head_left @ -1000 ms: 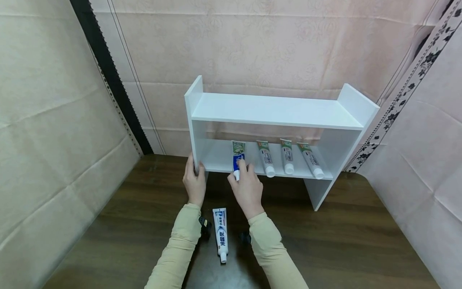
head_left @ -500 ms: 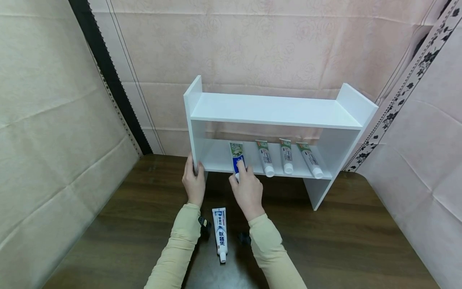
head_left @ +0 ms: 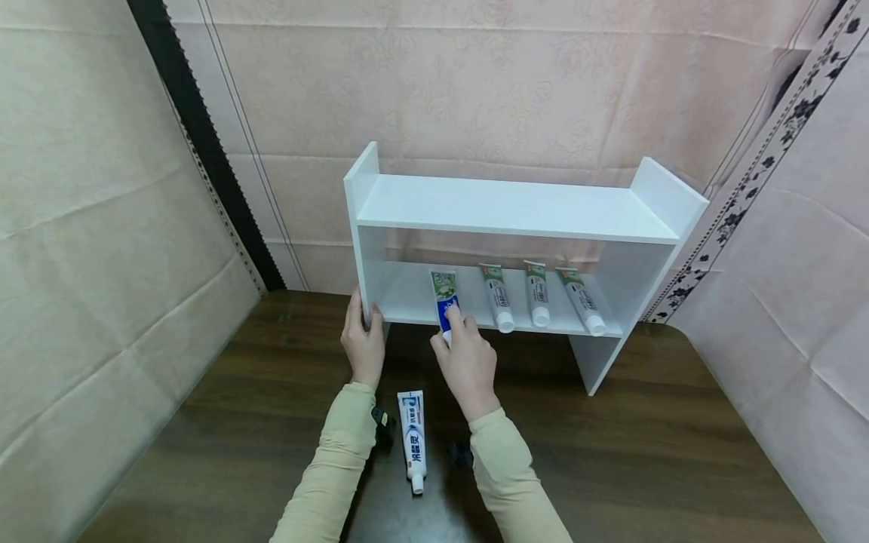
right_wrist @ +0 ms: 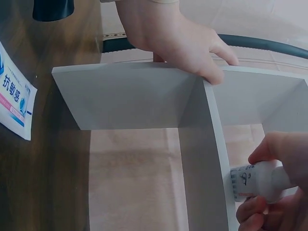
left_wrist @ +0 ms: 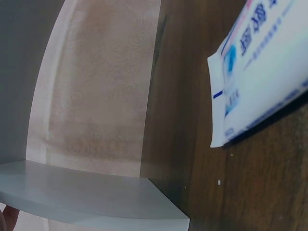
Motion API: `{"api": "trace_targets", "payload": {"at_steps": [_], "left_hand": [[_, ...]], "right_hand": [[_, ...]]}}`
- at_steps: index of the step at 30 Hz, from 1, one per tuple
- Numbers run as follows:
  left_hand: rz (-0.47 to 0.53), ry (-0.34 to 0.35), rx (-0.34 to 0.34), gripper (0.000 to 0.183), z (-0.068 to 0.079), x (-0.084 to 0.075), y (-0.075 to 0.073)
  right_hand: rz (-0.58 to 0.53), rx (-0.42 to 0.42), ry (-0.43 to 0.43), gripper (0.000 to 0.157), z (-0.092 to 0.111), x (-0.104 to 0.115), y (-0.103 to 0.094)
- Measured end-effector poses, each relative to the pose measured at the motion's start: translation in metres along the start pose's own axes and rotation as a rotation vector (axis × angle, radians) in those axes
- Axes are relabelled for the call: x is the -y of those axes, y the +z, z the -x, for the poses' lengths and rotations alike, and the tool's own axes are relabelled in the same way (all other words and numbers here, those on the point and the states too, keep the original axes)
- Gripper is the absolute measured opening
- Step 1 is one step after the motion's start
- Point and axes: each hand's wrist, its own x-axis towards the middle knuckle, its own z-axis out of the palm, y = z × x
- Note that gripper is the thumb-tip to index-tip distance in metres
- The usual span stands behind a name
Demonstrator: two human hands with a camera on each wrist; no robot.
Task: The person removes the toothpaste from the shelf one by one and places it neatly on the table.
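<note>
My left hand (head_left: 364, 347) grips the left side panel of a white two-tier shelf (head_left: 516, 210); in the right wrist view its fingers (right_wrist: 211, 74) lie over the panel's edge. With the right hand (head_left: 468, 366) I hold a green-and-blue toothpaste tube (head_left: 444, 288) near its white cap end, on the lower board's left part. Thumb and fingers pinch this end in the right wrist view, partly covering the tube (right_wrist: 254, 180). Its crimped end points toward the back. To its right lie three green-and-white tubes, the nearest toothpaste tube (head_left: 498, 296) with its cap facing me.
A white-and-blue toothpaste tube (head_left: 413, 437) lies on the dark wooden table (head_left: 224, 452) between my forearms, cap toward me. Pale cloth walls (head_left: 502, 90) surround the table at the back and sides. The shelf's upper board spans above the row of tubes.
The green-and-blue tube has shifted slightly toward me, and its crimped end has swung a little left, with my right hand on it. My left hand has stayed on the side panel.
</note>
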Motion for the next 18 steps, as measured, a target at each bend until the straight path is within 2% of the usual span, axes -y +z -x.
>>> {"api": "trace_targets", "payload": {"at_steps": [18], "left_hand": [[0.013, -0.015, 0.015, 0.046, 0.0001, -0.0018, -0.001]], "right_hand": [[-0.008, -0.001, -0.006, 0.027, 0.0103, 0.0011, -0.0059]]}}
